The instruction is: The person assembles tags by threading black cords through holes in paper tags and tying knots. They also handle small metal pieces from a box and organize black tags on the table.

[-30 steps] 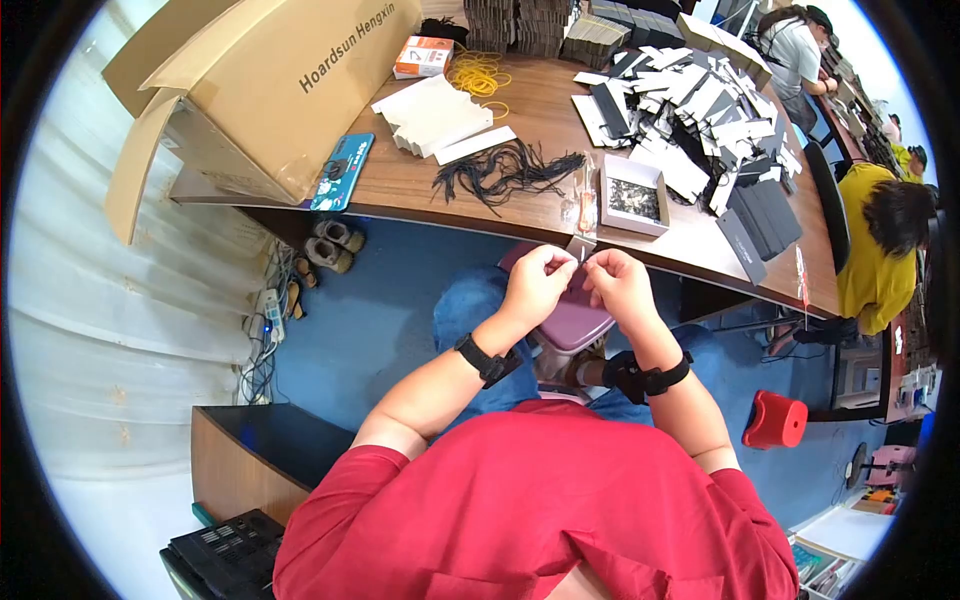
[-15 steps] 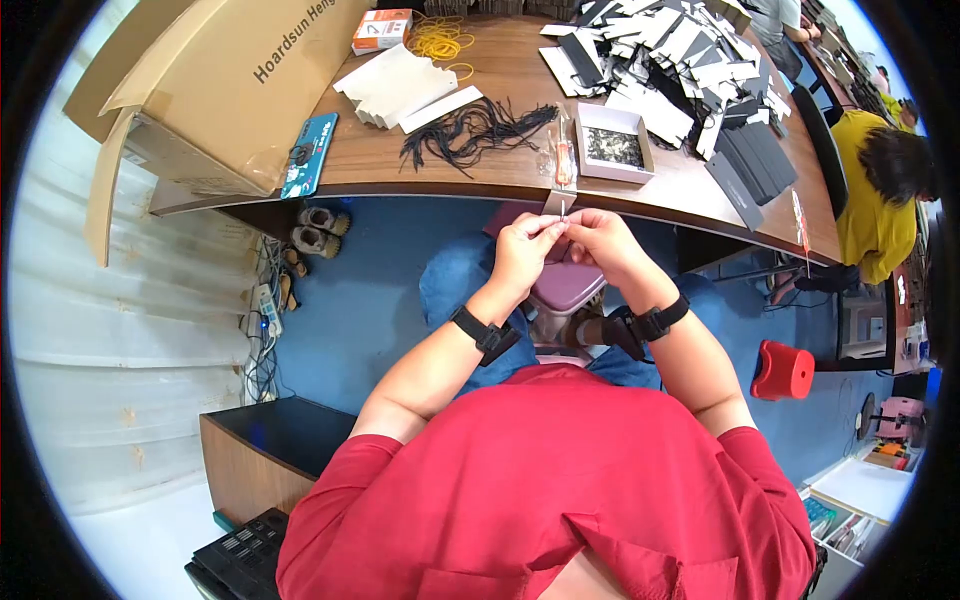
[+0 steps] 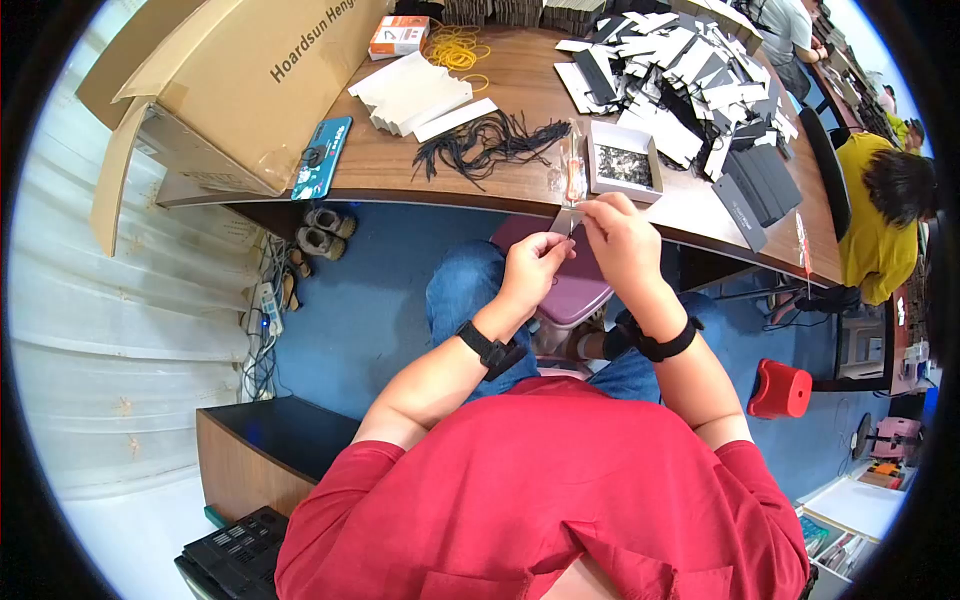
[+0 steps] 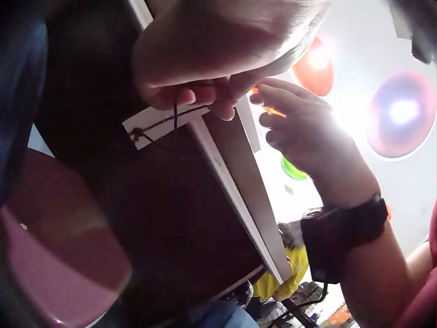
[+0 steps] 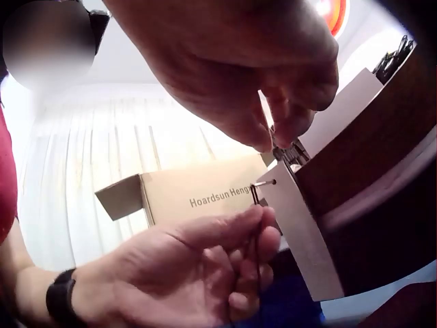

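Observation:
My left hand (image 3: 535,268) is below the table's front edge, thumb and fingers pinching a thin black cord (image 5: 257,239). In the right wrist view the cord loops over a small metal rod (image 5: 265,182) in front of a pale card strip (image 5: 300,236). The left wrist view shows a dark knot (image 4: 136,134) against that strip. Slightly higher, my right hand (image 3: 622,245) has bent fingers at the front corner of a shallow white box (image 3: 655,187) of small dark pieces; I cannot tell whether it pinches anything. An orange-handled tool (image 3: 574,178) lies under clear tape at the edge.
Loose black cords (image 3: 485,145), folded white card (image 3: 415,95) and yellow rubber bands (image 3: 455,48) lie on the table. To the right are a heap of black-and-white card pieces (image 3: 690,85) and dark flat boxes (image 3: 762,195). A large carton (image 3: 240,90) stands at left.
Both hands were together at the rod half a second ago. Now my right hand has moved up and away toward the white box, while my left stays low with the cord.

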### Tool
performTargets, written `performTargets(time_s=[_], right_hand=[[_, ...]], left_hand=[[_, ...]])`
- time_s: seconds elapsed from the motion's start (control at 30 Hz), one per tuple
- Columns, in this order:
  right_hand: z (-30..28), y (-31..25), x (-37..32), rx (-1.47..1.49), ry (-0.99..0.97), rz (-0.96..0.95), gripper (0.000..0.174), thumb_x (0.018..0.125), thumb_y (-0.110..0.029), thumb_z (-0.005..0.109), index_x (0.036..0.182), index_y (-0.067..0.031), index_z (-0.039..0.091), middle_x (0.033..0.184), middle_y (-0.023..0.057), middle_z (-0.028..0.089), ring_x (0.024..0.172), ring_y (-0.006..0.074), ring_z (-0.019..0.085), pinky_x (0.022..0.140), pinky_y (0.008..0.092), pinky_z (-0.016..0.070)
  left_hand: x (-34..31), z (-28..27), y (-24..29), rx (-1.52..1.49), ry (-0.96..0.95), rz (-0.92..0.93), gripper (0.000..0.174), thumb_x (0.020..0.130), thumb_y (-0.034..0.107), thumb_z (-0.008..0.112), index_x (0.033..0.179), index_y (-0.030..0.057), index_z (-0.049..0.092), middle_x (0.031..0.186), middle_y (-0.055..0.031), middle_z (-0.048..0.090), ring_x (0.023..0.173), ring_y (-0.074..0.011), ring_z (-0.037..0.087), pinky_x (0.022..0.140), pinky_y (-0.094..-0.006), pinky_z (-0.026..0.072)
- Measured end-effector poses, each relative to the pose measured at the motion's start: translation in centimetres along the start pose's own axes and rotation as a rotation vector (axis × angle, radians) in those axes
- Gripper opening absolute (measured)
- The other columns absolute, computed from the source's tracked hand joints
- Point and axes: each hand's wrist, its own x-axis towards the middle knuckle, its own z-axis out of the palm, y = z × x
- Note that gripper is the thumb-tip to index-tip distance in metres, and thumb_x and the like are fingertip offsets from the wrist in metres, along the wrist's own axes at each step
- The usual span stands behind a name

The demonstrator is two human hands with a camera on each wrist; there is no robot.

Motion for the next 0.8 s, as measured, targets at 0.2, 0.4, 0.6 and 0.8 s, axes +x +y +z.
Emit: performTargets(time_s=[0.2, 0.4, 0.6, 0.8], right_hand=[[0.9, 0.2, -0.5, -0.036, 0.046, -0.054, 0.006, 0.078, -0.012, 0.065, 0.084, -0.0119, 0.066, 0.082, 0.0028, 0.061, 0.069, 0.0236, 0.063, 0.060, 0.0332, 0.0503], [0.8, 0.3, -0.3, -0.004, -0.019, -0.057, 0.007, 0.077, -0.012, 0.066, 0.084, -0.0113, 0.066, 0.083, 0.0033, 0.061, 0.069, 0.0241, 0.063, 0.061, 0.0332, 0.0505], [1.2, 0.8, 0.0, 0.191, -0.171, 0.212, 0.012, 0.076, -0.012, 0.067, 0.087, -0.0071, 0.065, 0.084, 0.0078, 0.064, 0.074, 0.0273, 0.064, 0.066, 0.0353, 0.0506], [1.0, 1.4, 0.5, 0.229, -0.315, 0.324, 0.015, 0.076, -0.015, 0.068, 0.085, -0.0051, 0.063, 0.079, 0.0102, 0.064, 0.074, 0.0261, 0.063, 0.066, 0.0352, 0.0489]], left_hand=[[-0.2, -0.4, -0.7, -0.054, -0.032, 0.087, 0.014, 0.090, 0.014, 0.061, 0.095, 0.0017, 0.066, 0.082, -0.0013, 0.066, 0.073, -0.0063, 0.056, 0.065, -0.0205, 0.0423], [0.1, -0.3, -1.0, -0.061, -0.039, 0.075, 0.013, 0.090, 0.011, 0.060, 0.095, -0.0004, 0.065, 0.081, -0.0027, 0.065, 0.072, -0.0067, 0.057, 0.065, -0.0204, 0.0434], [0.0, -0.5, -1.0, -0.083, -0.058, 0.054, 0.014, 0.091, 0.014, 0.060, 0.095, 0.0011, 0.066, 0.082, -0.0024, 0.065, 0.074, -0.0073, 0.057, 0.066, -0.0211, 0.0432], [-0.5, -0.7, -1.1, -0.083, -0.056, 0.046, 0.016, 0.090, 0.016, 0.061, 0.096, 0.0018, 0.066, 0.082, -0.0025, 0.066, 0.073, -0.0080, 0.057, 0.066, -0.0213, 0.0422]])
